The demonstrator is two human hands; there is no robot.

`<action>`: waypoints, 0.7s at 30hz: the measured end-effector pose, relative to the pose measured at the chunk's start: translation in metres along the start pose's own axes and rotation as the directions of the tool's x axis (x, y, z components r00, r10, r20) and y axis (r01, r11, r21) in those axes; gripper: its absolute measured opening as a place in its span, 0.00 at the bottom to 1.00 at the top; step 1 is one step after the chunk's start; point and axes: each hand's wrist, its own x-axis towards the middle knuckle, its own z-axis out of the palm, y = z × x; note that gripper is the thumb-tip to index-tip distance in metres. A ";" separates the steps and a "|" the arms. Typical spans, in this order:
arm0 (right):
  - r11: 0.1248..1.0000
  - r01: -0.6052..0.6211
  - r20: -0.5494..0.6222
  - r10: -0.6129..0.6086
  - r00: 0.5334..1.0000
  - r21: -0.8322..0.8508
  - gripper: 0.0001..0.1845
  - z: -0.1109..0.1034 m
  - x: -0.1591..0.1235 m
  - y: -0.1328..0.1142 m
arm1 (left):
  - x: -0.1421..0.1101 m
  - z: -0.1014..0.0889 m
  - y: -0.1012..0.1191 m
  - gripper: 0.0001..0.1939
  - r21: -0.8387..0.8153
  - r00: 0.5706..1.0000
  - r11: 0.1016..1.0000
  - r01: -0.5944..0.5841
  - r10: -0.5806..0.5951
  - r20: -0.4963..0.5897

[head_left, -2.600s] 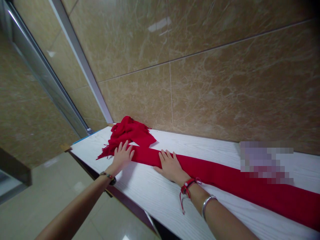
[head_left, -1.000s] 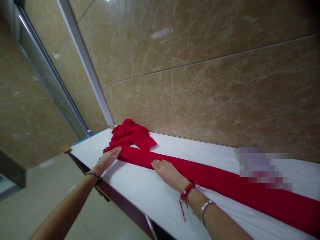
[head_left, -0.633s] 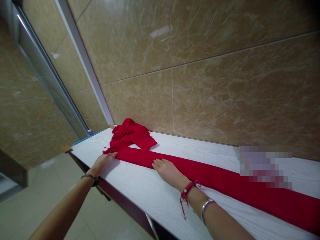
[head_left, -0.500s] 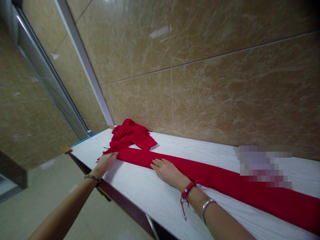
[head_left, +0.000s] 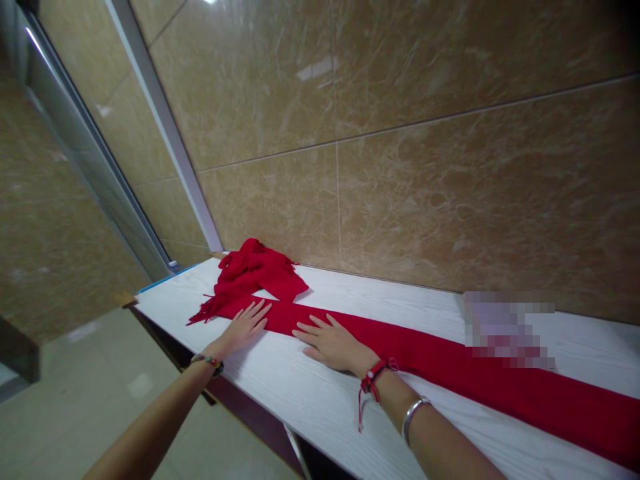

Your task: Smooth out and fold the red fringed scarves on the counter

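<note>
A long red scarf (head_left: pixel 430 350) lies flat in a narrow strip along the white table (head_left: pixel 300 400), running out of view at the right. Its fringed end is at the left. My left hand (head_left: pixel 246 325) rests open near that fringe, fingers spread over the cloth. Farther right, my right hand (head_left: pixel 330 341) also lies open, its fingertips on the scarf and its palm by the near edge. Behind the fringed end sits a crumpled red fringed cloth (head_left: pixel 257 267), its lower part meeting the strip.
A tiled wall (head_left: pixel 440 200) rises right behind the table. A blurred-out item (head_left: pixel 503 327) lies at the back right. At the far left end are a blue edge (head_left: pixel 170 277) and a small clear object (head_left: pixel 174 266). Tiled floor (head_left: pixel 100 400) shows at the lower left.
My left hand has shifted right from the fringed end and its fingers have opened out flat. My right hand's fingers have spread a little in nearly the same spot.
</note>
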 end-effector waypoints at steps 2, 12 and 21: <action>0.998 -0.058 -0.046 0.057 0.997 -0.010 0.27 0.000 -0.002 -0.001 | -0.002 -0.003 -0.001 0.23 0.021 0.998 0.998 0.058 -0.058 -0.006; 0.971 -0.233 -0.001 0.234 0.972 -0.046 0.30 0.001 -0.007 0.001 | 0.005 0.003 0.038 0.24 0.011 0.998 0.998 0.068 -0.068 -0.012; 0.974 -0.222 -0.012 0.221 0.975 -0.053 0.29 0.005 -0.006 0.001 | -0.009 -0.010 -0.036 0.23 0.081 0.938 0.935 0.346 -0.346 -0.016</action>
